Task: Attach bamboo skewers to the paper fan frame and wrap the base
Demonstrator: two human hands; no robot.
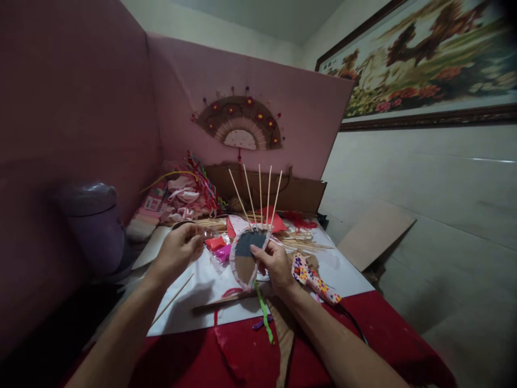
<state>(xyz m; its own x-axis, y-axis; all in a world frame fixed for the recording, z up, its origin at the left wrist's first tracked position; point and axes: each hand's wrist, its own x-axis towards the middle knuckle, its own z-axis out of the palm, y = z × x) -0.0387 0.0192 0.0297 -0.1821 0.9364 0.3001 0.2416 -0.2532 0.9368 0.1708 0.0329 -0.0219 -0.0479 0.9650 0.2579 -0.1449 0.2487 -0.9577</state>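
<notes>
My right hand (277,264) grips a rounded cardboard piece (244,264), thumb on its face. This piece has a dark grey patch, a pale fabric edge and several thin wooden sticks (259,188) fanning upward from its top. To its left, my left hand (186,245) is raised above the white sheet, fingers pinched together; anything between them is too small to make out. Below the hands lie a green fuzzy strip (264,312) and a cardboard strip (222,303). A flower-patterned glue gun-shaped object (313,277) rests beside my right wrist.
A finished-looking cardboard fan (242,121) hangs on the pink panel (173,81). Bundled sticks (307,242), colored clay packets (220,248) and a heap of fabric and fuzzy stems (183,194) sit behind. A lidded purple bin (97,231) stands left; one loose stick (173,298) lies nearer.
</notes>
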